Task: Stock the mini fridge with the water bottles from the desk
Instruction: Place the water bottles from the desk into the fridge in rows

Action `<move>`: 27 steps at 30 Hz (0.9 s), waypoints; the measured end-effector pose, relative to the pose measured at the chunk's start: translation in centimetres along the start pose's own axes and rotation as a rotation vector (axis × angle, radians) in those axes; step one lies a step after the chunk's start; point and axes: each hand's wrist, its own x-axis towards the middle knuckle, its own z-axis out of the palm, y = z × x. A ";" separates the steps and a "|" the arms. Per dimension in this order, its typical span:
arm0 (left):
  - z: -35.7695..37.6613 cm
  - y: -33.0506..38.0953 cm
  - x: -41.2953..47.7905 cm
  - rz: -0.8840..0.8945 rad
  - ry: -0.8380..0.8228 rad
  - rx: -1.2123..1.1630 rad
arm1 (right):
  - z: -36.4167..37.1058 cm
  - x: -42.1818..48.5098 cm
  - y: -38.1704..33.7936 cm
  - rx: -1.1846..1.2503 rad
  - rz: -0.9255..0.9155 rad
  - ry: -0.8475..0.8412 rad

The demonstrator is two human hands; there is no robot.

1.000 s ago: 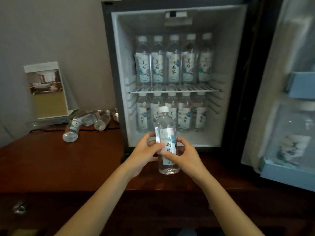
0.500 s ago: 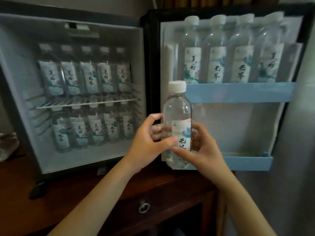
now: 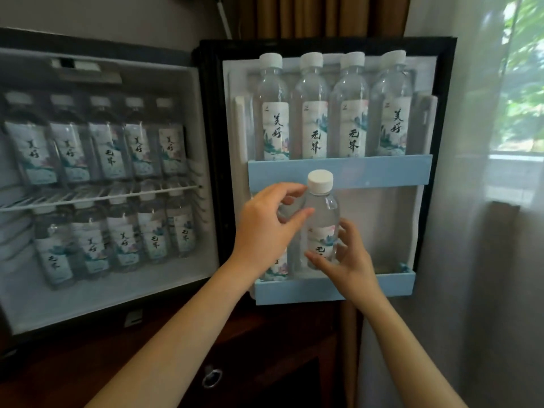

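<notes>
Left hand (image 3: 269, 228) pinches the water bottle (image 3: 322, 213) at its shoulder; right hand (image 3: 346, 262) curls round the label lower down. The bottle is upright, its base just above the lower door shelf (image 3: 382, 287), beside a second bottle (image 3: 276, 267) standing there, with open room to its right. The upper door shelf (image 3: 368, 172) holds four bottles. The mini fridge (image 3: 117, 290) carries two rows of five.

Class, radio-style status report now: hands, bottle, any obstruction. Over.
Both hands grip water bottle: left hand high, right hand low. Upright at lower door shelf. One neighbouring bottle close on its left; nothing blocking.
</notes>
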 end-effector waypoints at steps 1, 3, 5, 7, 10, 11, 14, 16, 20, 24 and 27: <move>-0.1 -0.2 0.2 0.045 0.014 0.058 | 0.3 0.2 0.4 -0.007 0.002 -0.011; -0.3 -0.6 0.5 0.130 0.043 0.182 | 0.7 0.3 1.0 -0.025 0.008 -0.026; -0.6 -1.2 0.8 0.172 0.068 0.271 | 1.0 0.3 1.4 -0.062 -0.001 -0.042; -1.0 -1.6 0.8 0.179 0.077 0.302 | 0.9 0.2 1.6 -0.103 -0.007 -0.065; -1.5 -2.0 0.7 0.180 0.079 0.313 | 0.6 0.2 1.8 -0.143 0.033 -0.108; -1.6 -2.1 0.6 0.186 0.076 0.317 | 0.7 0.2 1.8 -0.190 0.036 -0.121; -1.7 -2.2 0.3 0.206 0.066 0.335 | 1.0 0.3 1.9 -0.352 0.028 -0.144; -1.8 -2.3 0.0 0.209 0.058 0.342 | 0.9 0.4 2.0 -0.386 0.046 -0.162; -2.0 -2.9 -0.9 0.178 0.023 0.350 | 0.7 0.9 1.6 -0.402 0.099 -0.221; -2.2 -4.0 -1.9 0.122 -0.014 0.339 | 0.9 0.8 1.3 -0.420 0.113 -0.209; -2.6 -4.7 -2.5 0.090 -0.035 0.335 | 1.2 0.4 0.7 -0.318 0.122 -0.190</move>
